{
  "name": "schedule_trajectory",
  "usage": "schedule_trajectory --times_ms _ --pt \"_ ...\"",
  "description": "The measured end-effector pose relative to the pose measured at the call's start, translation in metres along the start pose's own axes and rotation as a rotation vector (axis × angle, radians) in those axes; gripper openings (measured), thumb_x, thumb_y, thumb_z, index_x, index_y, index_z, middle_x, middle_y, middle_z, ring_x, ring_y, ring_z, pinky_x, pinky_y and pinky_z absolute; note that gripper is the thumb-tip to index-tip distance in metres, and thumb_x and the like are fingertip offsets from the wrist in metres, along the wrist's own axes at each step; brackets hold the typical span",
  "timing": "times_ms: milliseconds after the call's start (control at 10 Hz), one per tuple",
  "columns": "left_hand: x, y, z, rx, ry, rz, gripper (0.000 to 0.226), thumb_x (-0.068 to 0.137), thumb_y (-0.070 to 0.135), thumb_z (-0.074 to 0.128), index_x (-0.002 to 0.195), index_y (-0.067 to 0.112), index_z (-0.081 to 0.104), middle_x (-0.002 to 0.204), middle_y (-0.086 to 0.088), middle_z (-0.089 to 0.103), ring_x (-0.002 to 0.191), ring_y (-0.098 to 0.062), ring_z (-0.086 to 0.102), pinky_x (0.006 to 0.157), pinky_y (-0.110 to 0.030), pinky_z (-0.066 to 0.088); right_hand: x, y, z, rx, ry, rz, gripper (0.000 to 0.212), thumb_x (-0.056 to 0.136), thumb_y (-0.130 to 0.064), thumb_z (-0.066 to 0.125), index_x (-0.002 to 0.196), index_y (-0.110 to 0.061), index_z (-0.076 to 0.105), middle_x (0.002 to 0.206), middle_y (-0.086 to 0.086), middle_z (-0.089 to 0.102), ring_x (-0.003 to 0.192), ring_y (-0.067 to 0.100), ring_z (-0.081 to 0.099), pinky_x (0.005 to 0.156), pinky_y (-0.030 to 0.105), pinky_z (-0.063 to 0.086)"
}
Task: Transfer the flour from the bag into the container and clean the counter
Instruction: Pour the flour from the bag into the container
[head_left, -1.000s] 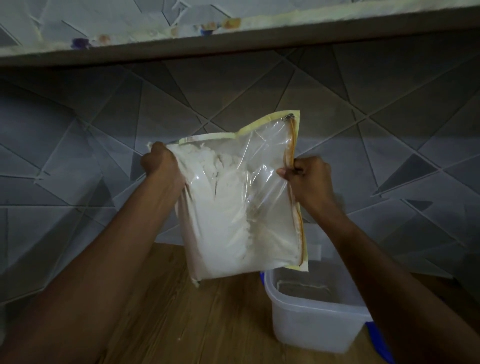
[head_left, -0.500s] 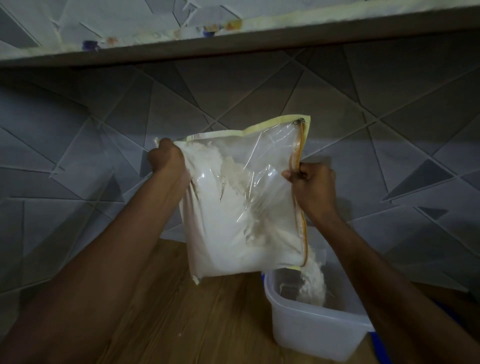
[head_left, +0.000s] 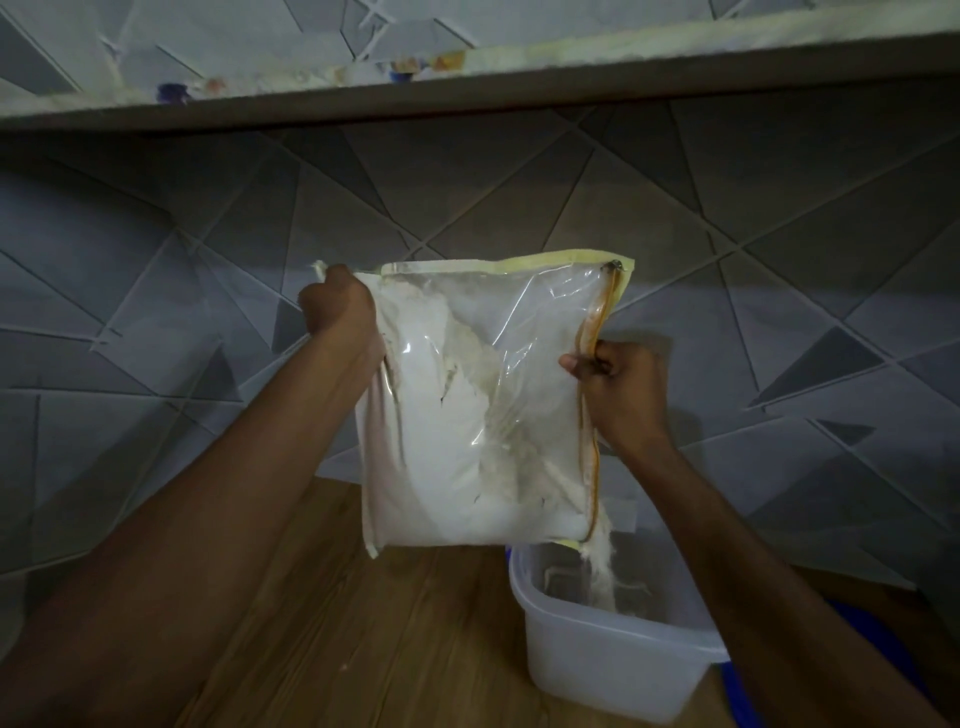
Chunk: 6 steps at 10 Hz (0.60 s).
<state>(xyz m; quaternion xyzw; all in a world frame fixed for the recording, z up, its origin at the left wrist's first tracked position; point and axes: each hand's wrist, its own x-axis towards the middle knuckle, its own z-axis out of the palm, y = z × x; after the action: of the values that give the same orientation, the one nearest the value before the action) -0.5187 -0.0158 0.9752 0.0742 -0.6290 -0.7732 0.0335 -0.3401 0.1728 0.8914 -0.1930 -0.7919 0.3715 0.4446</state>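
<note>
At the centre of the frame, a clear zip bag (head_left: 483, 415) with yellow edging hangs turned on its side. The left hand (head_left: 340, 306) grips its upper left corner in a fist; the right hand (head_left: 618, 384) pinches the zipper edge. Flour (head_left: 597, 564) spills from the lower right corner into the translucent plastic container (head_left: 608, 670) on the wooden worktop (head_left: 363, 639), lower right.

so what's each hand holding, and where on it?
Both hold the flour bag: left hand grips its upper left corner, right hand pinches the zipper edge.
</note>
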Motion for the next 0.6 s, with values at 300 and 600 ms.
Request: schedule_trajectory --times_ms 300,600 --pt "0.017 -0.003 0.008 -0.189 -0.018 0.026 0.06 0.075 0.037 0.057 0.125 0.004 0.06 0.127 -0.016 0.066 0.115 -0.036 0.065 0.098 -0.047 0.054 -0.003 0.001 -0.009 0.018 -0.014 -0.005 0.028 0.087 -0.019 0.075 0.072 0.004 0.069 0.053 0.005 0.057 0.049 0.0 0.048 0.05 0.014 0.036" --pt "-0.021 0.01 0.007 -0.006 0.031 0.025 0.044 0.102 0.03 0.042 0.136 0.004 0.053 0.14 -0.017 0.056 0.127 -0.035 0.056 0.1 -0.041 0.049 0.001 0.01 -0.01 0.055 0.047 0.027 0.034 0.085 -0.018 0.077 0.06 0.0 0.062 0.049 0.006 0.046 0.046 0.001 0.039 0.047 0.02 0.032"
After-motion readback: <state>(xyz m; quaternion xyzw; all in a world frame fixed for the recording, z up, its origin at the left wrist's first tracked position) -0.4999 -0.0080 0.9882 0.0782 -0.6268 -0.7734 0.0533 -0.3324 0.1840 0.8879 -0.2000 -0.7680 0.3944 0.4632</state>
